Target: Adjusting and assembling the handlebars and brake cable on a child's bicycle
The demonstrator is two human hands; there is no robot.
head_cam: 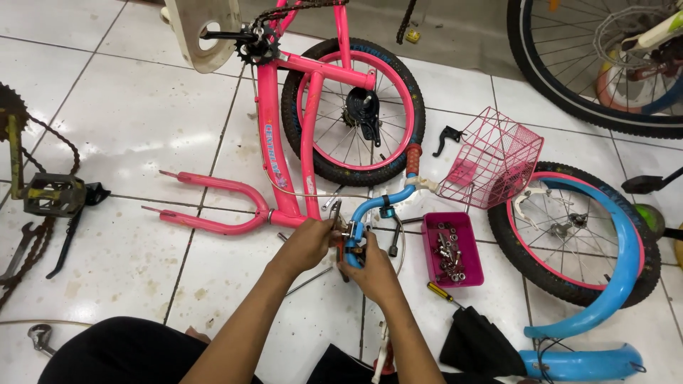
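so, person's sat on the white tiled floor (142,135) w/ both hands (341,245) bunched together over a blue handlebar (377,203) end, right in front of the pink bike frame (269,128). left hand (307,242) is curled round a small metal clamp/brake fitting (346,235) at the bar's near end, fingers closed on it; right hand (371,270) closed too, gripping what looks like a small tool w/ a red-ish handle, tho i can't tell exactly what kind, it's mostly hidden btwn the hands. bar curves up and away to a red grip (413,153), just beside the pink wire basket (491,156) lying on its side. pink tray (452,249) of nuts & bolts sits near the right hand, a screwdriver (441,291) w/ yellow-black handle just below it. as for progress, looks mid-way at best imo: frame lies flat w/ rear wheel (353,110) and crank on, but the fork (206,206) is bare, front wheel (569,235) w/ its blue mudguard (617,284) is off to the right, well apart, another blue mudguard piece (580,361) loose near the bottom edge, black brake lever (448,135) loose on the floor by the basket. bar itself not mounted on the frame yet. left side there's a diff crank, chain & pedal (53,193) plus spanners (21,245). bigger bike wheel (590,64) top right.
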